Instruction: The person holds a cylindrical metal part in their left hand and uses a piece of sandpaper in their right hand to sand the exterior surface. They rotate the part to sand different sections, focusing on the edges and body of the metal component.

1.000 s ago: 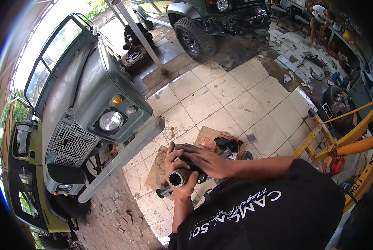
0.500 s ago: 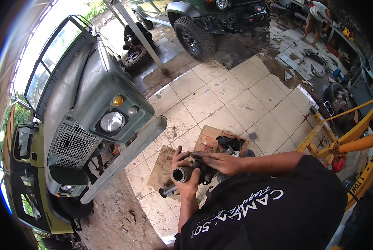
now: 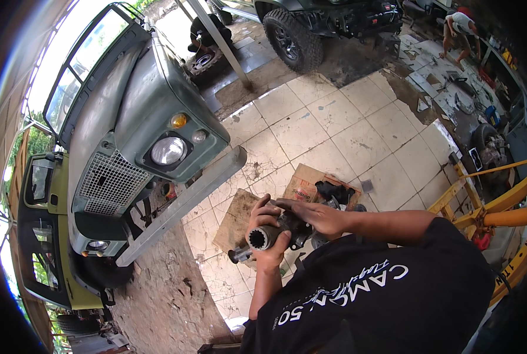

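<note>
My left hand (image 3: pixel 268 251) is wrapped round a splined metal sleeve (image 3: pixel 262 237), a hollow greyish cylinder whose toothed opening faces up toward me. A dark, greasy metal section (image 3: pixel 296 229) continues from the sleeve toward my right hand (image 3: pixel 322 218). That hand is stretched out, its fingers straight and lying across the top of the dark section; its palm side is hidden. Below my hands, a metal rod-like part (image 3: pixel 239 255) with a round end pokes out to the left. Brown cardboard (image 3: pixel 231 227) lies on the tiles beneath.
A flattened carton (image 3: pixel 303 178) with dark parts (image 3: pixel 334 192) lies just beyond. At left stands an old green vehicle (image 3: pixel 157 118) with a long metal bumper (image 3: pixel 187 203). A yellow hoist frame (image 3: pixel 487 215) stands at right. Two people work farther back, one beside a wheel (image 3: pixel 207 62).
The view has shifted, so the surroundings appear farther right and mostly higher. My hands keep the same hold on the sleeve, with its toothed opening a little more toward me.
</note>
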The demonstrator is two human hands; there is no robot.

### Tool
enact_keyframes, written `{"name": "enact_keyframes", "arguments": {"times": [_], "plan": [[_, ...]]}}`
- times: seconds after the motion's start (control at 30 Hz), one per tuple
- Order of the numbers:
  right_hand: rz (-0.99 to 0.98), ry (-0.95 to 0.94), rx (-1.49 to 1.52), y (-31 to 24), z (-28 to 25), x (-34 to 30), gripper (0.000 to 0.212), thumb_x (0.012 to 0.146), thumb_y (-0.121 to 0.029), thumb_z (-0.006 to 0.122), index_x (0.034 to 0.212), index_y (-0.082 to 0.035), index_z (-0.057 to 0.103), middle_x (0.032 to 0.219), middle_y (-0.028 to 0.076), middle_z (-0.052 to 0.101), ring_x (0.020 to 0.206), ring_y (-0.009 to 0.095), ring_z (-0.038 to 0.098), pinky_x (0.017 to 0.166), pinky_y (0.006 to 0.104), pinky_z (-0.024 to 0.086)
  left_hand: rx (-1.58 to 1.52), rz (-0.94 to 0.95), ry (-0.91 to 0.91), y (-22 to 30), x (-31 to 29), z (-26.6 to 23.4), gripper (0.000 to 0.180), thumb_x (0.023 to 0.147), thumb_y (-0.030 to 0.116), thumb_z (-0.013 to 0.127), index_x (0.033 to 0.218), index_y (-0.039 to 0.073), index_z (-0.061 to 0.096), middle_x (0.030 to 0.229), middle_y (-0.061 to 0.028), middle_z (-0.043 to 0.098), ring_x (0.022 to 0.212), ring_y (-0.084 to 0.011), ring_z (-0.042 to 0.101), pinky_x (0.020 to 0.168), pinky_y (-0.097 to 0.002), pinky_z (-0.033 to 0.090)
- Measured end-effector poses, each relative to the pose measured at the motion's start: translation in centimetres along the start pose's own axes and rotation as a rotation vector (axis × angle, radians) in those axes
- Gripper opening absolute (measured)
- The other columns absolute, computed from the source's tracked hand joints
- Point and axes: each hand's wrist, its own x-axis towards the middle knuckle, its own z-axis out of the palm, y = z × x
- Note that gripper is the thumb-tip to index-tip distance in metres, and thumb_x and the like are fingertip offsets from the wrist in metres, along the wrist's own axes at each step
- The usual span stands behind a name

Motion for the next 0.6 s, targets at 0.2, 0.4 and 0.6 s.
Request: {"name": "enact_keyframes", "arguments": {"times": [0.2,0.4,0.6], "plan": [[-0.067,0.04,-0.15,-0.1,1.0,-1.8,0.054,0.106,-0.037,0.026,0.144,0.0,0.033,0.145,0.016,0.041,0.133,0.021,0.04,0.11,0.0305,0.03,-0.035,-0.083,0.172,0.6,-0.3,0.5,0.025,0.063,0.015,0.069,0.083,0.007,0.056,0.108,-0.0139,0.059,0.126,-0.0394,0.044,0.107,-0.054,0.029],[0.22,0.011,-0.002,-4.4,-0.2,0.7,0.05,0.105,-0.029,0.03,0.141,0.005,0.037,0.141,0.018,0.046,0.132,0.024,0.043,0.11,0.0321,0.029,-0.059,-0.099,0.114,0.4,-0.5,1.5,0.027,0.064,0.014,0.067,0.085,0.005,0.054,0.106,-0.0136,0.057,0.125,-0.0377,0.044,0.107,-0.053,0.028],[-0.139,0.213,-0.38,-0.6,2.1,-3.3,0.05,0.104,-0.027,0.031,0.144,0.004,0.03,0.147,0.023,0.034,0.14,0.032,0.03,0.113,0.037,0.024,-0.195,-0.234,0.309,0.6,-0.8,2.3,0.029,0.066,0.012,0.069,0.09,0.004,0.054,0.107,-0.0135,0.054,0.111,-0.0289,0.049,0.101,-0.0447,0.035]]}}
